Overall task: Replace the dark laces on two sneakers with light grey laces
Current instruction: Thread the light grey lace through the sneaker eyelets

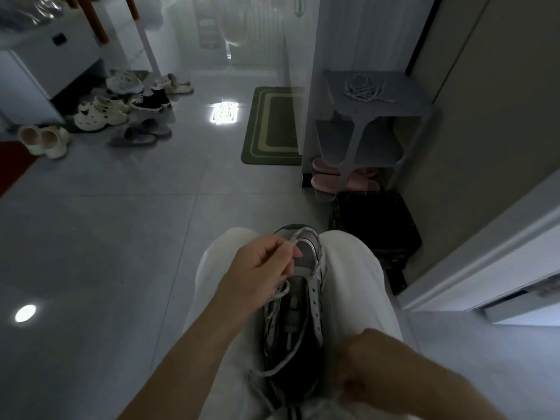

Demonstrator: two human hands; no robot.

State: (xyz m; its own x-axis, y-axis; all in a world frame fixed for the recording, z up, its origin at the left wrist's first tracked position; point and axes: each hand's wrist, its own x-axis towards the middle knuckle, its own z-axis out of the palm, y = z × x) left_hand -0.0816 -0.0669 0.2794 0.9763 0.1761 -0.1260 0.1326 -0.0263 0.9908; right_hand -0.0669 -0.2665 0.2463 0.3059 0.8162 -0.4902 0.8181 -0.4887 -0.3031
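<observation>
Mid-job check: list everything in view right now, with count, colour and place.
sneaker: one, grey and dark, on the lap.
lace: one, light grey, draped on the sneaker.
shoe rack: one, grey, right, by the wall.
spare lace: one pile, pale, atop the rack.
slippers: one pair, pink, rack's bottom.
mat: one, green, floor ahead.
shoes: several pairs, white, black, grey, far left floor.
left hand: pinches the lace at the toe.
right hand: blurred, near the heel; grip unclear.

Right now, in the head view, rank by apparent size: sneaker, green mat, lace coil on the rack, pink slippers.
1. Sneaker, though it is nearest the camera.
2. Green mat, partly cut off.
3. Pink slippers and lace coil: too alike to rank.
</observation>
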